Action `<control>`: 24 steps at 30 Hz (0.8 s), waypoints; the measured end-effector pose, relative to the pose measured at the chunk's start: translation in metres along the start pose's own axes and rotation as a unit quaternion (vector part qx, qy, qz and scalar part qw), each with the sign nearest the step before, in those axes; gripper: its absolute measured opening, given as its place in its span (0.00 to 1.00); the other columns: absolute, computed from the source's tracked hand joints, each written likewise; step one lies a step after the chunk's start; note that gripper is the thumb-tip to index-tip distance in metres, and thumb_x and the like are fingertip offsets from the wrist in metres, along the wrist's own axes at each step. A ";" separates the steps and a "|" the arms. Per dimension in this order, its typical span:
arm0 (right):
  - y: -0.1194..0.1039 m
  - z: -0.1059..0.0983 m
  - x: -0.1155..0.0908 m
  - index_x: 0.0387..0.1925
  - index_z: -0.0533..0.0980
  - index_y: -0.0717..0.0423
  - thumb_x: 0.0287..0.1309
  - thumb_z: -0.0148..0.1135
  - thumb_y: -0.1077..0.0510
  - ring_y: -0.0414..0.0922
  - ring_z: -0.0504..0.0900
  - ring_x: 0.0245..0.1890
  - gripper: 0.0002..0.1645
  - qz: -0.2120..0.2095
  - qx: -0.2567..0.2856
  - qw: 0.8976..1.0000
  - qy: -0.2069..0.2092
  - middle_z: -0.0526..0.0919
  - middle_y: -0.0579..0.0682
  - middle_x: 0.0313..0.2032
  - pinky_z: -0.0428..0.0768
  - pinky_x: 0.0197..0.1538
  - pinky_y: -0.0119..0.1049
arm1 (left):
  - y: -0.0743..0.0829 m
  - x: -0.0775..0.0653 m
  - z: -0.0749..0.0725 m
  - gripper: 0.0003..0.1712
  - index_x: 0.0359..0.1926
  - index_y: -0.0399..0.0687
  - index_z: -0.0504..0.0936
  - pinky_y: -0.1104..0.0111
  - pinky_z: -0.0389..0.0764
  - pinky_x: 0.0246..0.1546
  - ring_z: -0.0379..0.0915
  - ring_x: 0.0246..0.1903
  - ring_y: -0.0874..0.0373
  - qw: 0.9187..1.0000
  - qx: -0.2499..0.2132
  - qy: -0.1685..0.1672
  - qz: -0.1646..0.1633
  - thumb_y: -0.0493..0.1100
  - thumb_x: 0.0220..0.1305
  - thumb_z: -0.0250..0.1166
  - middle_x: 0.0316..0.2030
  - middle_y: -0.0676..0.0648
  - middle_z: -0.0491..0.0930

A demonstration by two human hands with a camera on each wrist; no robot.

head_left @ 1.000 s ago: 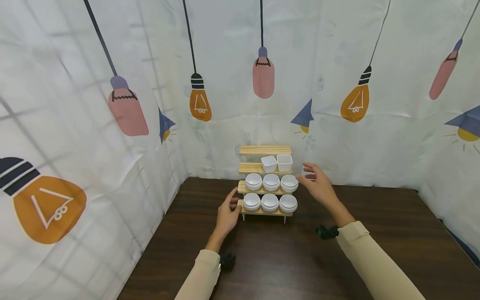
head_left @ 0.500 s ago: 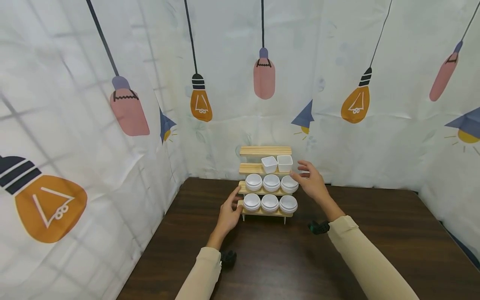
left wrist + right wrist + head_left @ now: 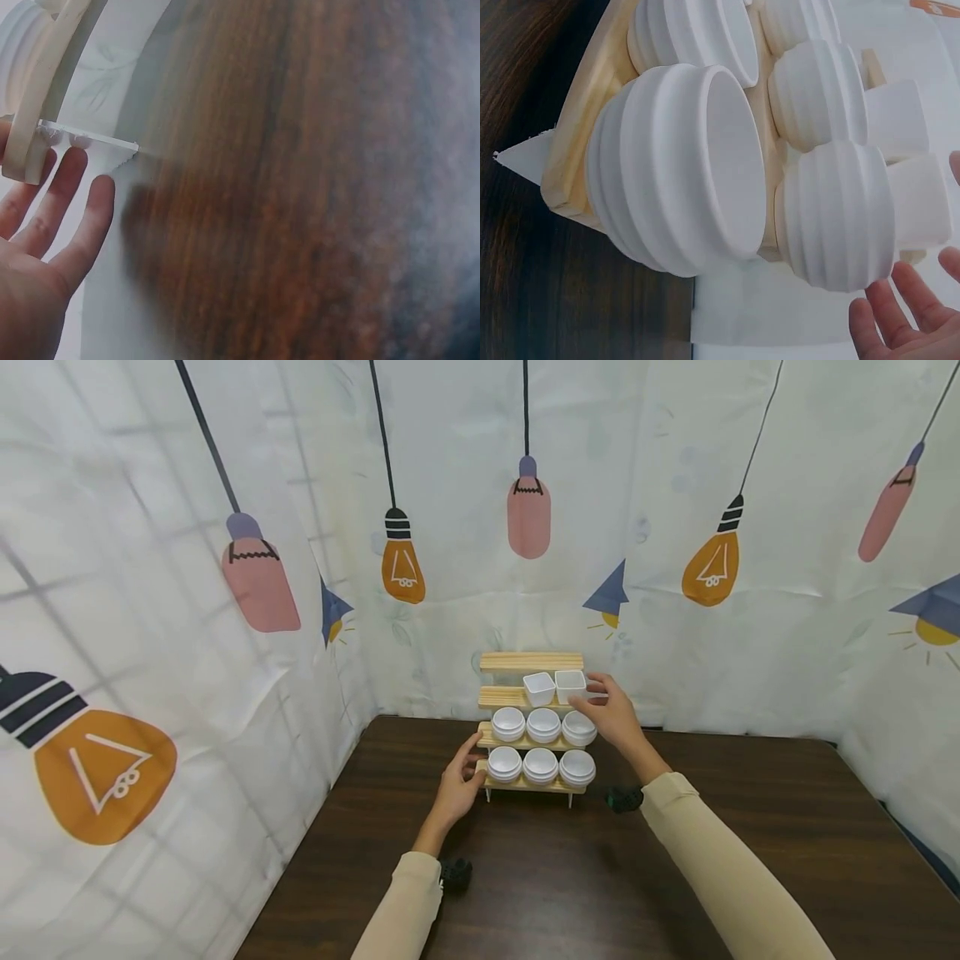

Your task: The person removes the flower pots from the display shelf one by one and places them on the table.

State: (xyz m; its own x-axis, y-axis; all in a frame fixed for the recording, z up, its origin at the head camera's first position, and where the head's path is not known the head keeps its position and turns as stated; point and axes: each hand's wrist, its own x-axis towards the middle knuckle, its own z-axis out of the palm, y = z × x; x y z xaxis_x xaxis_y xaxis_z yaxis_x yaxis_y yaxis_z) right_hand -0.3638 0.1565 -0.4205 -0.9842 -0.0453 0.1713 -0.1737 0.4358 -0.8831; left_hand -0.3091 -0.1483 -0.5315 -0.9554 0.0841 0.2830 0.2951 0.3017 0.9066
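A tiered wooden stand (image 3: 531,697) with clear side supports holds small white pots. Round ribbed pots (image 3: 543,724) fill its two lower shelves; two square white pots sit one shelf higher, the left one (image 3: 538,688) slightly turned. My left hand (image 3: 456,783) grips the stand's left end, thumb at the bottom shelf; in the left wrist view its fingers (image 3: 73,161) lie against the clear support. My right hand (image 3: 611,712) is at the right square pot (image 3: 570,684), thumb overlapping its front and fingers at its right side. In the right wrist view these fingertips (image 3: 949,259) are spread beside that pot (image 3: 921,202).
The stand is on a dark brown wooden table (image 3: 540,877), near its back edge. A white curtain (image 3: 457,485) printed with lamps and bulbs hangs close behind the stand and along the sides. The top shelf (image 3: 531,662) is bare wood.
My right hand has moved left from beside the stand to the right square pot, its thumb and fingers now around that pot's side. The left hand stays at the stand's left end.
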 end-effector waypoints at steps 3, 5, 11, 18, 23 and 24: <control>0.001 0.003 0.004 0.77 0.60 0.49 0.65 0.67 0.41 0.61 0.74 0.65 0.45 0.006 0.004 1.000 0.001 0.71 0.61 0.70 0.77 0.63 0.57 | -0.002 -0.001 0.000 0.42 0.77 0.62 0.64 0.71 0.78 0.32 0.78 0.36 0.54 1.000 -0.012 -0.004 -0.007 0.27 0.67 0.60 0.56 0.36 0.82; 0.001 0.005 0.007 0.76 0.61 0.49 0.65 0.67 0.42 0.60 0.75 0.65 0.45 0.010 0.004 1.000 0.003 0.71 0.61 0.69 0.77 0.63 0.57 | -0.002 -0.001 0.000 0.42 0.77 0.63 0.64 0.69 0.80 0.31 0.78 0.36 0.55 1.000 -0.018 -0.006 -0.012 0.27 0.68 0.60 0.56 0.36 0.81; 0.000 0.008 0.012 0.77 0.59 0.51 0.65 0.67 0.42 0.60 0.74 0.64 0.46 0.017 0.006 1.000 0.006 0.70 0.62 0.70 0.78 0.62 0.56 | -0.004 0.000 0.000 0.41 0.79 0.57 0.62 0.58 0.84 0.33 0.77 0.39 0.54 1.000 -0.015 -0.012 -0.015 0.28 0.70 0.60 0.59 0.31 0.77; -0.002 0.010 0.015 0.77 0.58 0.49 0.64 0.67 0.39 0.60 0.72 0.66 0.48 0.020 0.004 1.000 0.005 0.67 0.62 0.72 0.76 0.64 0.58 | 0.012 -0.004 -0.005 0.40 0.80 0.50 0.59 0.43 0.85 0.39 0.77 0.40 0.50 0.998 -0.041 -0.037 -0.033 0.28 0.71 0.57 0.61 0.25 0.72; -0.006 0.012 0.018 0.77 0.57 0.50 0.64 0.67 0.38 0.61 0.71 0.67 0.49 0.021 0.002 1.000 0.012 0.66 0.63 0.72 0.75 0.65 0.58 | 0.031 -0.009 -0.009 0.39 0.80 0.53 0.59 0.41 0.86 0.42 0.76 0.40 0.51 0.995 -0.068 -0.050 -0.054 0.29 0.72 0.57 0.60 0.28 0.72; -0.007 0.012 0.018 0.77 0.58 0.50 0.64 0.67 0.38 0.61 0.70 0.67 0.49 0.021 0.003 1.000 0.012 0.66 0.62 0.72 0.75 0.65 0.58 | 0.030 -0.009 -0.009 0.40 0.80 0.55 0.59 0.41 0.86 0.42 0.76 0.40 0.51 0.995 -0.071 -0.050 -0.058 0.30 0.72 0.57 0.60 0.29 0.72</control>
State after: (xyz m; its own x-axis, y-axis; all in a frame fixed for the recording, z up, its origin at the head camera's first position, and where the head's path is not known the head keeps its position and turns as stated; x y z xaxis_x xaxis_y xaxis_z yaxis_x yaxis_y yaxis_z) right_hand -0.3807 0.1417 -0.4168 -0.9895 -0.0043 0.1443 -0.1320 0.4318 -0.8922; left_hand -0.2917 -0.1487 -0.5034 -0.9772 0.1520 0.1483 0.1747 0.1783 0.9683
